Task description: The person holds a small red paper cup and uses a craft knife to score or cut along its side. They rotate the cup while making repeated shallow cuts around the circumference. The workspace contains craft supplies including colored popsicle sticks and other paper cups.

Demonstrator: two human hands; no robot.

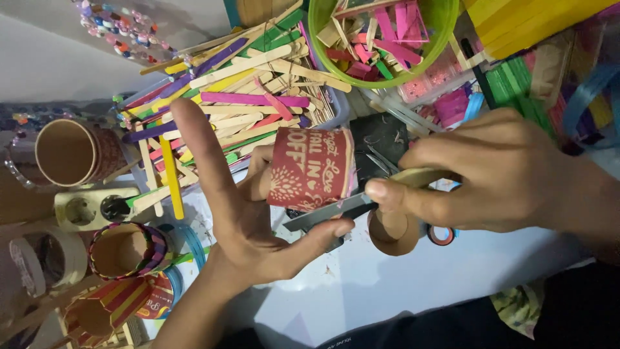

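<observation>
My left hand (242,213) holds a red patterned paper cup (312,169) on its side, thumb under it and index finger stretched up. My right hand (497,178) grips scissors (336,212) whose blades sit at the cup's lower edge. A cut brown cardboard ring (392,234) hangs below my right thumb.
A heap of coloured craft sticks (239,97) lies behind the cup. A green bowl (445,39) of stick pieces stands at the top. At left are a brown paper cup (71,154), a power strip (97,207), a stick-covered cup (126,249) and a tape roll (45,262).
</observation>
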